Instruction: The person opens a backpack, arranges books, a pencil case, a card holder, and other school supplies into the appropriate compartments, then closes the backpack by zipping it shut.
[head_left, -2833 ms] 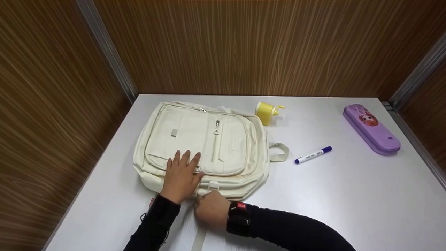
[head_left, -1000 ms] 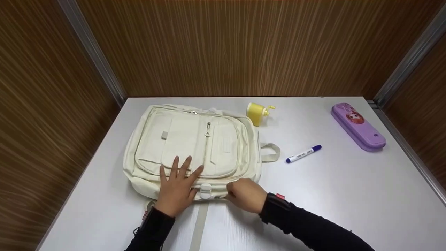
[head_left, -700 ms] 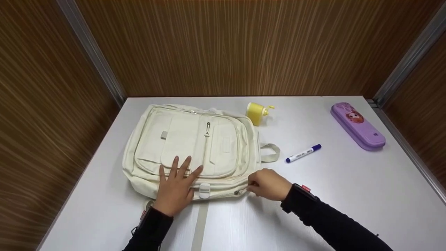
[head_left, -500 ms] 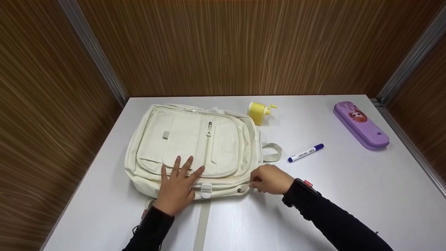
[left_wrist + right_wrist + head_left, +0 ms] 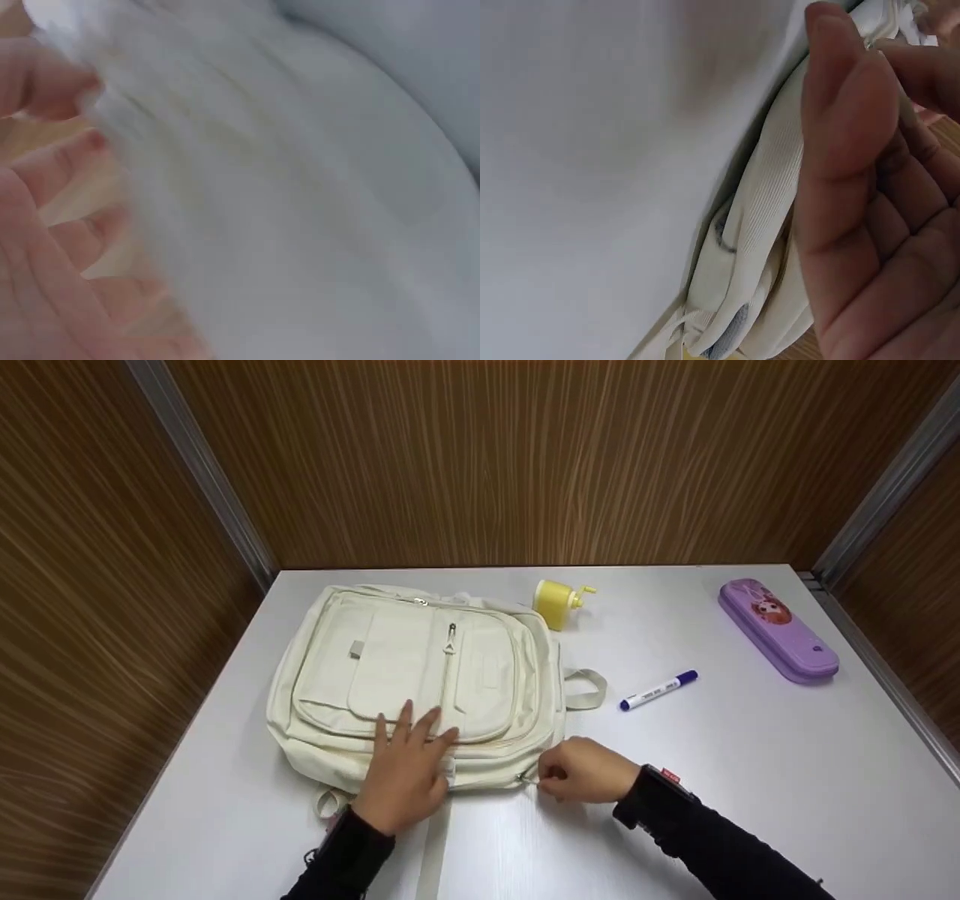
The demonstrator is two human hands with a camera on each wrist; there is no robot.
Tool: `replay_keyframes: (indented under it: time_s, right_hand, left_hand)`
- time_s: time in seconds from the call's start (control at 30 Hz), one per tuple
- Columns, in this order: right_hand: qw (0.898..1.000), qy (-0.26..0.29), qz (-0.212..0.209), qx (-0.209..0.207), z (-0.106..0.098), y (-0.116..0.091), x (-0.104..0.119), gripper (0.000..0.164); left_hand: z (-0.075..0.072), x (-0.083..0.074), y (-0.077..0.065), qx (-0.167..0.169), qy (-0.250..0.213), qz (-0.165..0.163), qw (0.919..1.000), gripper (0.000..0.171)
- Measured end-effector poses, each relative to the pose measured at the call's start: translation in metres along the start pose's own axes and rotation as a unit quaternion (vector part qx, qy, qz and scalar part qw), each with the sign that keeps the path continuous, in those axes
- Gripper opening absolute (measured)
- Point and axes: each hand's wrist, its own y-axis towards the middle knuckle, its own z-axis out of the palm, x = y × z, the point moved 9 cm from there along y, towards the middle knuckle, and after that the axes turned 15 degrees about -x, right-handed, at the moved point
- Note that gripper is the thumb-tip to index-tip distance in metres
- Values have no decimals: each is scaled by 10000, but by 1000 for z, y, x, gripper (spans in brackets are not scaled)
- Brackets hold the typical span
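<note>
A cream backpack lies flat on the table, front pockets up. My left hand rests with spread fingers on its near side, partly covering a white buckle. In the left wrist view those fingers lie against blurred pale fabric. At the bag's near right corner, my right hand pinches the pull of a zipper between thumb and forefinger, the other fingers curled in. In the right wrist view, thumb and fingertips meet at the bag's edge, with its ribbed side running past the hand.
A yellow pencil sharpener with a crank stands behind the bag. To the right lie a blue-capped marker and a purple pencil case. The bag's top loop points toward the marker. Wood-grain panels enclose the table.
My right hand has slid from the middle of the bag's near edge to its right corner, taking the zipper pull along. Just now my left hand has shifted right, onto the buckle.
</note>
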Motion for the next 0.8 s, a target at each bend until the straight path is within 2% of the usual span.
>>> replay_keyframes:
  time_s: [0.07, 0.13, 0.2, 0.27, 0.37, 0.47, 0.6, 0.8]
  right_hand:
    - [9998, 96, -180, -43, 3, -2, 8, 13]
    - [9993, 217, -289, -133, 4, -2, 15, 14]
    - [9985, 317, -394, -227, 3, -2, 19, 13]
    - [9977, 396, -465, -281, 3, -2, 20, 12]
    - [9971, 462, -512, -330, 2, -1, 19, 11]
    - [9972, 458, -437, -403, -2, 0, 13, 11]
    - [9980, 355, -122, -510, -10, 0, 2, 11]
    - [9985, 246, 142, -475, -15, 1, -9, 7]
  left_hand:
    - [3, -26, 3, -107, 22, 380, 9992, 33]
    - [9, -50, 5, -296, 236, 840, 9957, 24]
    - [18, -67, 7, -441, 523, 1226, 9901, 24]
    - [27, -76, 9, -485, 776, 1397, 9860, 25]
    - [32, -83, 10, -664, 1025, 1529, 9807, 22]
    - [31, -86, 9, -928, 1090, 1644, 9759, 17]
    - [28, -86, 4, -1154, 928, 1717, 9740, 14]
    - [27, -86, -3, -1208, 625, 1790, 9744, 15]
